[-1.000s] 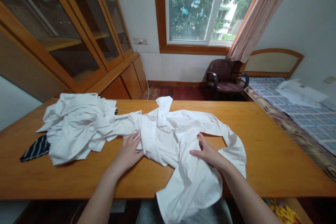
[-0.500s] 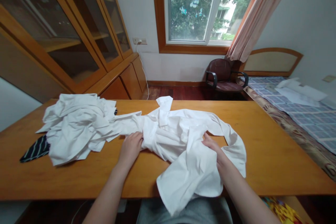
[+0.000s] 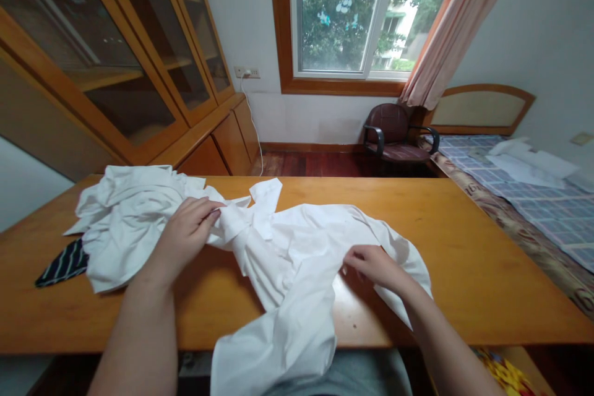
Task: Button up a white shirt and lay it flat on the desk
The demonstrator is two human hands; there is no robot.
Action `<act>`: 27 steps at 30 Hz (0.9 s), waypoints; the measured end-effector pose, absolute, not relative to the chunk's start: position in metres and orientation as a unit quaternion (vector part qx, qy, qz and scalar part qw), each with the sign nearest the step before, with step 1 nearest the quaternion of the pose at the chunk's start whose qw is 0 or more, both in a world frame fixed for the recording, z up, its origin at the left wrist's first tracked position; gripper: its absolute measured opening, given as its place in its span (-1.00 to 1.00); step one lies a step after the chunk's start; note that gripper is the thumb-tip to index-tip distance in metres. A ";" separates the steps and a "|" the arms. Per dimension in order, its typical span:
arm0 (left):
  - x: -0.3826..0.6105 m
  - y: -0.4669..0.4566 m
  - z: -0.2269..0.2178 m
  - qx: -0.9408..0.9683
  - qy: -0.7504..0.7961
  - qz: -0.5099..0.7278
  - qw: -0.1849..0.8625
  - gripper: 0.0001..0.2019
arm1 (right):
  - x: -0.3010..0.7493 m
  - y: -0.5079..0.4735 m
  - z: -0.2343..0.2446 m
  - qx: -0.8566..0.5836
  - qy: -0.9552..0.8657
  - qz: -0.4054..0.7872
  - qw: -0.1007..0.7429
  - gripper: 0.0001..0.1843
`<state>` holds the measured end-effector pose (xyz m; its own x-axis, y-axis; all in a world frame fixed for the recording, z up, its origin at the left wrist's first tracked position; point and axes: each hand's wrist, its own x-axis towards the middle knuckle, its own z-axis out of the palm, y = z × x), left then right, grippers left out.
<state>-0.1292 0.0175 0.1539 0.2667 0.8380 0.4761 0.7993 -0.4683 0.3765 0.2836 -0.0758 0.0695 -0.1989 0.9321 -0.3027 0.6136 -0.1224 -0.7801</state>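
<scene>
A crumpled white shirt (image 3: 306, 247) lies across the wooden table (image 3: 464, 272), and one loose part hangs over the front edge onto my lap. My left hand (image 3: 190, 226) is closed, pinching the shirt's left end between thumb and fingers. Beside the shirt's right part is my right hand (image 3: 371, 265), its fingers curled together at the edge of the cloth. How much fabric they grip is hard to see. A stiff white flap, like a collar or cuff, sticks up near the shirt's far side.
At the left of the table sits a heap of white clothes (image 3: 134, 223), with a dark striped cloth (image 3: 62, 265) poking out from under it. Behind the table stand a glass-door cabinet (image 3: 153, 31) and a brown armchair (image 3: 392, 130). A bed (image 3: 524, 179) is at the right.
My left hand has moved left and away from me, drawing the shirt's left end along. The hanging part has swung left. My right hand has shifted slightly left.
</scene>
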 end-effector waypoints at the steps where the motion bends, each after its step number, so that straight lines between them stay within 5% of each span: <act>1: -0.130 0.019 0.150 0.804 0.506 0.309 0.049 -0.69 | 0.286 -0.065 0.071 -0.636 -0.644 0.363 0.223 -0.74; 6: -0.126 0.013 0.136 0.801 0.499 0.305 0.126 -0.69 | 0.280 -0.003 0.061 -0.626 -0.699 0.177 0.298 -0.80; 15: -0.124 0.008 0.136 0.790 0.504 0.316 0.146 -0.69 | 0.244 0.057 0.034 -0.623 -0.768 0.087 0.122 -0.29; 21: -0.135 0.007 0.130 0.819 0.463 0.323 0.101 -0.74 | 0.245 0.054 0.036 -0.622 -0.771 0.118 0.071 -0.75; 27: -0.150 -0.003 0.124 0.819 0.468 0.325 0.060 -0.75 | 0.300 0.034 0.063 -0.660 -0.723 0.090 0.182 -0.79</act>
